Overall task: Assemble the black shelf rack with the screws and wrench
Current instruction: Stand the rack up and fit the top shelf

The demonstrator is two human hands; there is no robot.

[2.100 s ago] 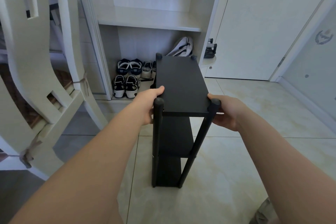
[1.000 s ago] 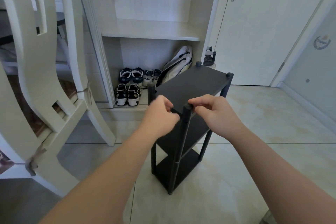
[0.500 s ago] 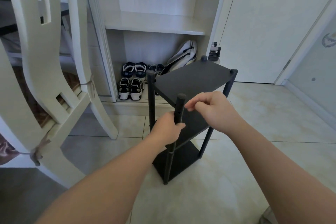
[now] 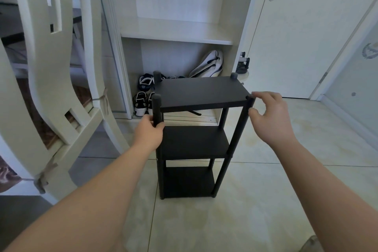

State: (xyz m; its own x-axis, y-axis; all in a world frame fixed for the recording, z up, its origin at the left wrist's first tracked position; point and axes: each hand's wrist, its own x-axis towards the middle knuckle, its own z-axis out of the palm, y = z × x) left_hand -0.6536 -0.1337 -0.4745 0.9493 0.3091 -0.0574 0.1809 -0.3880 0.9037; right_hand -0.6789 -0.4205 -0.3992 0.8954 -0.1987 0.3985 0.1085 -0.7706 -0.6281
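Note:
The black shelf rack (image 4: pixel 200 94) stands upright on the tiled floor, three shelves on four round posts, its long side facing me. My left hand (image 4: pixel 150 132) grips the near left post just below the top shelf. My right hand (image 4: pixel 270 116) is at the near right post's top, its fingertips and thumb touching the post with the fingers loosely bent. No screws or wrench are in view.
A cream chair (image 4: pixel 49 80) stands close on the left. Behind the rack is an open cabinet with shoes (image 4: pixel 143 96) and a white bag (image 4: pixel 208 65) at its bottom. A white door (image 4: pixel 306 30) is at the back right. Pale tiled floor (image 4: pixel 266 200) surrounds the rack.
The rack has been turned so its long side faces me. My left hand stayed on a post while my right hand shifted to the right corner post.

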